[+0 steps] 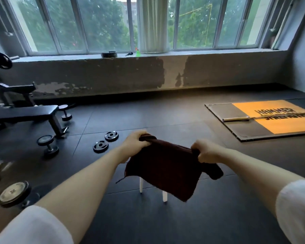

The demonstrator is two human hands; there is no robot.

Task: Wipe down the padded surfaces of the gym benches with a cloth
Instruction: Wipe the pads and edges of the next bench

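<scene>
In the near middle of the scene, above the dark rubber floor (148,111), both arms reach forward with a dark brown cloth (163,170) stretched between them. The left hand (135,144) has its fingers curled tight round the cloth's upper left corner, which bunches over the knuckles; the right hand (207,153) clenches the upper right corner the same way, a loose end hanging below it. The rest of the cloth droops beneath the fingers, its bottom edge slanting down to the right, in front of two white legs (140,185) of something mostly hidden. The flat bench (23,112) stands well apart at far left, its black pad untouched, with dumbbells (48,145) and two small weight plates (106,140) on the floor between it and the hands.
</scene>
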